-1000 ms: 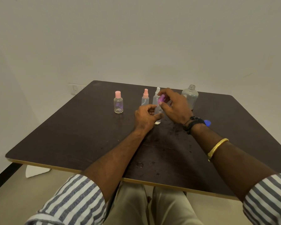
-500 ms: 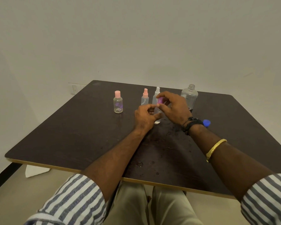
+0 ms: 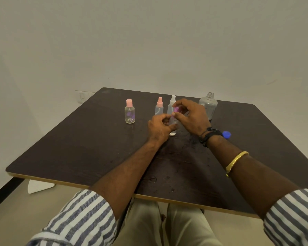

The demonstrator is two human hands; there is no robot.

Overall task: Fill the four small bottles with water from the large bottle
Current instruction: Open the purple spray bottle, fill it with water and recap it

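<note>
**A:** What is happening at the middle of the frame?

**B:** The left hand [image 3: 159, 127] grips a small bottle [image 3: 172, 132] standing on the table [image 3: 69, 153], and the right hand [image 3: 192, 118] pinches its pink cap [image 3: 176, 110]. I cannot tell if the cap is going on or coming off.

**A:** How to do it well?

**B:** Hold the body upright and turn only the cap, square to the neck.

**A:** And room?

**B:** It's crowded behind. The pink spray bottle [image 3: 159, 106] and white spray bottle [image 3: 172, 102] stand just beyond the fingers. The uncapped large bottle [image 3: 209, 105] is close at upper right, and the blue cap [image 3: 227, 134] lies by the right wrist. The round bottle [image 3: 129, 112] is well apart on the left. Open table lies toward the lower frame, far from any edge
</note>
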